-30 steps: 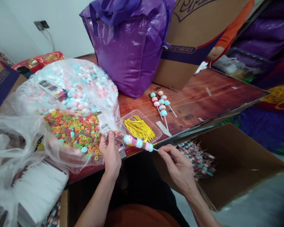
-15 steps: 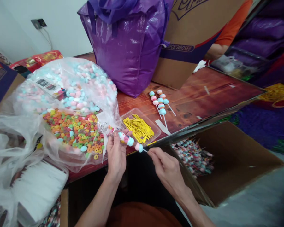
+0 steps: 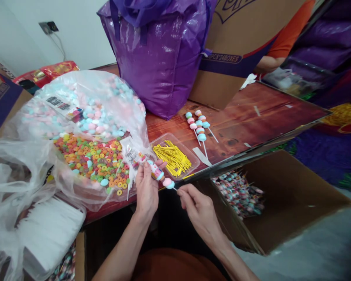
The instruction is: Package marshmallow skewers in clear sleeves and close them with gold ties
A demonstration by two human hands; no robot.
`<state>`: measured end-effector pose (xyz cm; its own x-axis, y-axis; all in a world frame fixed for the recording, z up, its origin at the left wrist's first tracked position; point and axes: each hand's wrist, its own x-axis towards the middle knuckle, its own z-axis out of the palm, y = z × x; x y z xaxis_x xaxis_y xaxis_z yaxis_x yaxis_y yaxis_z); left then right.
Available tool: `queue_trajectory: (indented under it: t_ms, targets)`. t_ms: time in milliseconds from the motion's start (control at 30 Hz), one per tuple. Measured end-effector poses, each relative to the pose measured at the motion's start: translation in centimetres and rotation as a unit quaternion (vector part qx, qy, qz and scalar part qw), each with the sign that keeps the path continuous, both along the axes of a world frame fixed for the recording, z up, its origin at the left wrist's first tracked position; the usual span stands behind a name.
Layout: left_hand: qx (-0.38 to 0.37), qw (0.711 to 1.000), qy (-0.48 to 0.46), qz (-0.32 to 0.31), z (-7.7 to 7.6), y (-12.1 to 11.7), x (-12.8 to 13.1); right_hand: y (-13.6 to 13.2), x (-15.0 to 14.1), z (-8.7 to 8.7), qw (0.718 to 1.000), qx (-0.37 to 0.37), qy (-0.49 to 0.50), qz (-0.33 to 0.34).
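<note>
Low over the table's front edge, my left hand [image 3: 147,193] grips a small printed plastic wrapper [image 3: 155,170] between thumb and fingers. A candy skewer [image 3: 168,183] of pink and blue marshmallow-like pieces is partly inside the wrapper, its lower end sticking out to the right. My right hand [image 3: 199,208] pinches the skewer's white stick. Beyond my hands is a clear tray [image 3: 194,159] of yellow twist ties [image 3: 172,157]. Three unwrapped candy skewers [image 3: 199,127] lie past the tray.
A plastic bag [image 3: 76,84] of marshmallow pieces and ring candies [image 3: 96,160] spreads at left, near a container of white sticks [image 3: 51,230]. A purple bag [image 3: 160,66] and carton [image 3: 216,88] stand behind. An open box [image 3: 289,199] holds wrapped candies at right. A person's orange sleeve [image 3: 294,29] shows behind.
My right hand has moved slightly left, and the skewer sits deeper in the wrapper with less of it showing. My left hand has shifted slightly right and keeps its grip.
</note>
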<state>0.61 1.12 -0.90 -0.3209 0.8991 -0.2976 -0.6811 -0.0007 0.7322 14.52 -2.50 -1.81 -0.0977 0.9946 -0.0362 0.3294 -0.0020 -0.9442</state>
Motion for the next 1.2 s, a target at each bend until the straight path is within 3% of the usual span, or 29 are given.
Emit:
queue_trajectory:
  t_ms: [100, 200, 367, 467, 600, 733, 933, 1200]
  targets:
    - [-0.001, 1.0, -0.007, -0.002, 0.0, 0.1, -0.3, 0.2, -0.3, -0.1, 0.983, -0.132, 0.129, -0.009]
    - [0.002, 1.0, -0.015, -0.005, 0.0, 0.2, -0.7, 0.7, 0.0, 0.0, 0.936, -0.253, 0.244, -0.007]
    - [0.014, 0.999, 0.024, -0.023, -0.1, 0.2, -0.4, 1.2, 0.3, 0.3, 0.888, -0.33, 0.319, 0.014]
    - [0.016, 0.999, 0.044, -0.028, -0.3, 0.1, 0.1, 0.9, -0.6, 0.0, 0.898, -0.311, 0.311, -0.004]
    - [0.02, 0.998, 0.049, -0.043, -0.2, -0.2, 0.4, 0.2, -2.3, -0.7, 0.958, -0.189, 0.212, -0.044]
    - [0.02, 0.998, 0.034, -0.053, 0.0, -0.2, -0.3, -0.3, -2.8, -1.0, 0.987, -0.105, 0.123, -0.019]
    - [0.007, 0.999, -0.003, -0.054, -0.1, -0.3, -0.7, -0.8, -2.3, -0.9, 0.993, -0.081, 0.084, 0.002]
    - [-0.007, 0.996, 0.018, -0.091, -0.3, -1.0, 0.3, 0.3, -4.4, -0.5, 0.975, -0.111, 0.191, -0.019]
